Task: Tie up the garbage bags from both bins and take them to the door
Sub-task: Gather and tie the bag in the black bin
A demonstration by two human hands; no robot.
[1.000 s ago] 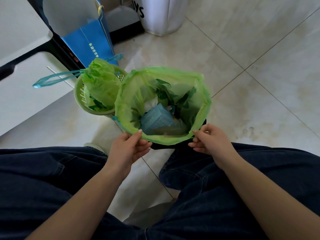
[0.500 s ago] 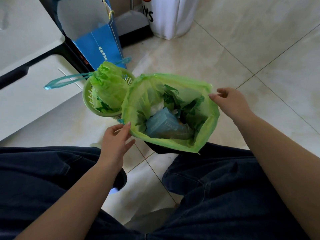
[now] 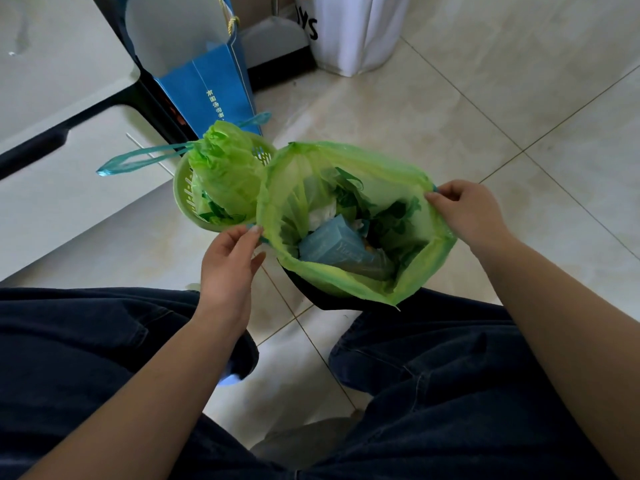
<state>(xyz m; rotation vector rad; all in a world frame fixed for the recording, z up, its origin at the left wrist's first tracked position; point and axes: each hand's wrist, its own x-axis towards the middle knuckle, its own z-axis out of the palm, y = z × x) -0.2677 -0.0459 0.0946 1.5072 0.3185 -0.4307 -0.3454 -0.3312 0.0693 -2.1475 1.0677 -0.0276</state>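
Note:
An open green garbage bag (image 3: pixel 349 157) sits in a dark bin (image 3: pixel 311 296) on the floor between my knees, with a blue packet and crumpled paper inside. My right hand (image 3: pixel 467 209) pinches the bag's right rim, where a bit of blue drawstring shows. At the bag's left rim my left hand (image 3: pixel 228 261) has its fingertips on the edge near the drawstring; whether it grips is unclear. To the left, a second green bag (image 3: pixel 225 168) is cinched shut inside a light green basket bin (image 3: pixel 183 188), its teal drawstring loop (image 3: pixel 138 161) sticking out leftward.
A blue paper gift bag (image 3: pixel 207 88) stands behind the basket bin against a dark stand. A white bin or bag (image 3: pixel 349 32) sits at the back. White cabinet fronts (image 3: pixel 52 202) line the left side. My dark trouser legs fill the foreground over the tiled floor (image 3: pixel 485 98).
My hands left the bag's near rim: the right moved to its right side and pinched it, the left shifted to its left edge. The view tilted, so both bins sit lower in frame.

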